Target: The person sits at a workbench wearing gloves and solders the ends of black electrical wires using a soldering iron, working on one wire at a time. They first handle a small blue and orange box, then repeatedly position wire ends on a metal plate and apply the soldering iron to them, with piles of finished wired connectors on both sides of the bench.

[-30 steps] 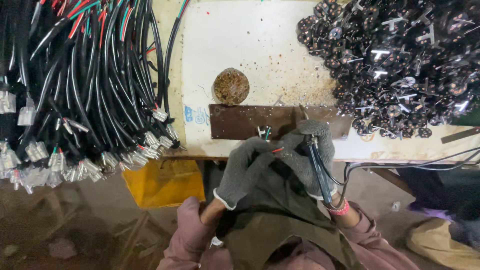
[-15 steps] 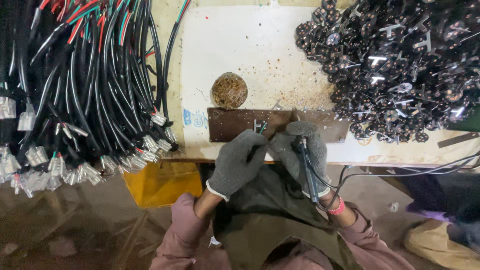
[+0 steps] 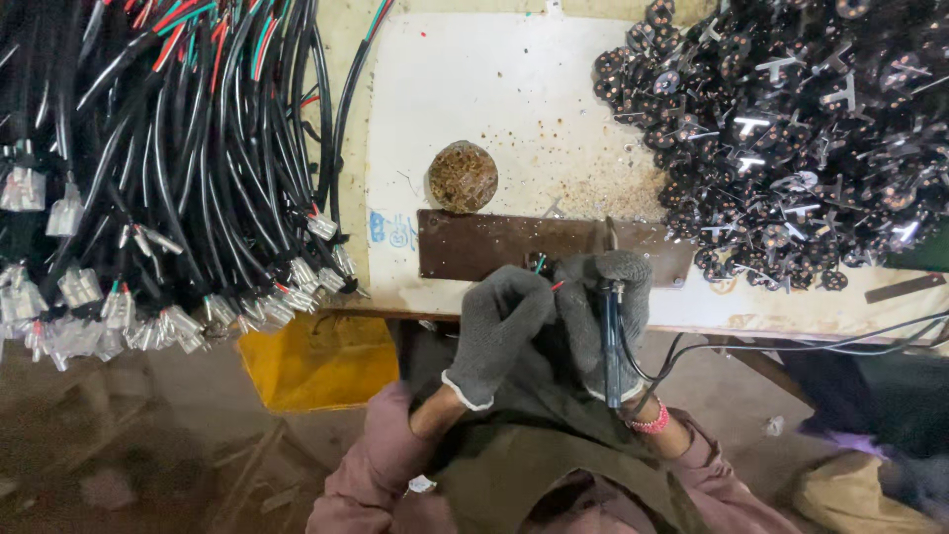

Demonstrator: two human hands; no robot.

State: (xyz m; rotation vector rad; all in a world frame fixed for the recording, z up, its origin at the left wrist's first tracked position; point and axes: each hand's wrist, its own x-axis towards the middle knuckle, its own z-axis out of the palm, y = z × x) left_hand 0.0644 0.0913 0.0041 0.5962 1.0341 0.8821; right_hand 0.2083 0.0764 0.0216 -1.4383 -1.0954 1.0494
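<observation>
Head view, left to right. A bundle of black cables (image 3: 168,168) with clear end connectors hangs over the bench edge, well left of the hands. The gloved left hand (image 3: 499,326) is clenched on thin red and green wire ends (image 3: 546,269), held just at the near edge of a rusty metal plate (image 3: 494,245). The gloved right hand (image 3: 605,316), touching the left, grasps a dark soldering iron (image 3: 610,336), tip toward the plate. Above the grip lies a round brown pad (image 3: 462,176) on open white board (image 3: 494,89); to the right, a heap of black round parts (image 3: 791,138) crowds the bench.
</observation>
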